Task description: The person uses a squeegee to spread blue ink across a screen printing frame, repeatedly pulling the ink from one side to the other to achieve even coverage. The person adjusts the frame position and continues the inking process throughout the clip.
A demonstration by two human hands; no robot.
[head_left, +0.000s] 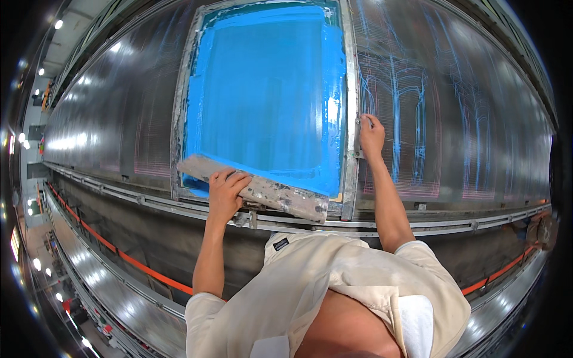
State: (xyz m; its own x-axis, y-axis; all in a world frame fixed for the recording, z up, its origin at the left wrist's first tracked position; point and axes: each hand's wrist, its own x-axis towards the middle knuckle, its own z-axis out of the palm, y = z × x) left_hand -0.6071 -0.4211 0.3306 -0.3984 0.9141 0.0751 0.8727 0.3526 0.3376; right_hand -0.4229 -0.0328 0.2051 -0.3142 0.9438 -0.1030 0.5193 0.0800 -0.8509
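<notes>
Under white lamps [58,24], one blue-inked metal-framed screen [262,101] is spanning one glossy grey table [495,143].
Left hand [224,194] is gripping one stained flat board [283,197]; right hand [372,138] is pinching the screen's right edge.

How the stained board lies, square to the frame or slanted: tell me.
Slanted: the stained board, held by the left hand, has its left end farther up the frame than its right.
</notes>
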